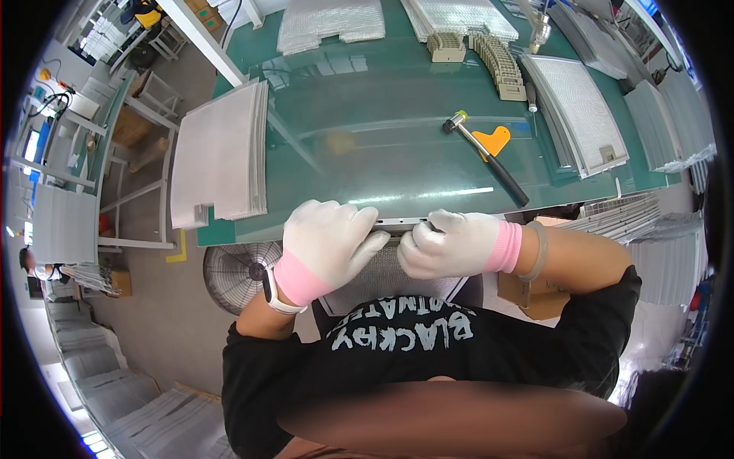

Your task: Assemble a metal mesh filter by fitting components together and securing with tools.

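Note:
White gloves with pink cuffs cover both my hands at the near edge of the green-topped table (336,161). Between them is a grey mesh panel (375,277) with a thin silver edge strip, tilted down toward my body. My left hand (330,241) is closed on the strip's left part, thumb pointing inward. My right hand (451,243) pinches the same strip further right, its fingers curled. The gloves hide part of the strip. Beyond my right hand lie a hammer (501,172) with a black handle and a yellow-orange scraper (493,141).
A stack of pale panels (222,153) stands at the table's left. More mesh panels (585,115) lie at the right beside a screwdriver (531,92). Rows of beige plastic blocks (501,69) sit at the far right. A floor fan (243,275) stands below the table's left edge.

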Available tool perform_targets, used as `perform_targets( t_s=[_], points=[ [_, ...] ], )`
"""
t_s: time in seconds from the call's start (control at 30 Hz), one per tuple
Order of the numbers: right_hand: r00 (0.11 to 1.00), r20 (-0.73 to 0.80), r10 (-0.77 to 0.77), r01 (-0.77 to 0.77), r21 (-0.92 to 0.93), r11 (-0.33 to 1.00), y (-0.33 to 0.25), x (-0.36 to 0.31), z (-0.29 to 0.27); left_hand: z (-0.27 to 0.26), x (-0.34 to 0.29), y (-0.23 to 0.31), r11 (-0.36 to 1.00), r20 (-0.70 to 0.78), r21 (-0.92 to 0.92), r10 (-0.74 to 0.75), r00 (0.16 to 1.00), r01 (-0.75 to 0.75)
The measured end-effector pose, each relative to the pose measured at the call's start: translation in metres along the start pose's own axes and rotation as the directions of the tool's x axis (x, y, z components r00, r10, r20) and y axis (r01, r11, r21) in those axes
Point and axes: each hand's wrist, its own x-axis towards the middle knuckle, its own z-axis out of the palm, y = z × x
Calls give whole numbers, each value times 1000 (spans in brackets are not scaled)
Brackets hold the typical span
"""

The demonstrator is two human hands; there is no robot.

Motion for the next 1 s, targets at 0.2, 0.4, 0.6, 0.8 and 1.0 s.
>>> perform_targets(
  t_s=[0.2,0.4,0.6,0.8,1.0],
  points=[
    [994,108,34,-50,149,988,-1,2,-4,-3,6,3,1000,44,-5,13,999,-13],
    [979,132,157,-187,256,948,-11,-6,-7,-2,11,3,999,185,14,30,982,-33],
    [967,187,172,-226,326,918,-9,-10,-6,1,12,3,999,199,33,31,980,-38],
    [978,102,184,-205,277,939,-8,-11,2,2,11,2,1000,212,-13,-2,977,5],
    [975,142,169,-207,315,926,-7,-9,-5,-2,8,1,998,212,2,68,975,-70]
  ],
)
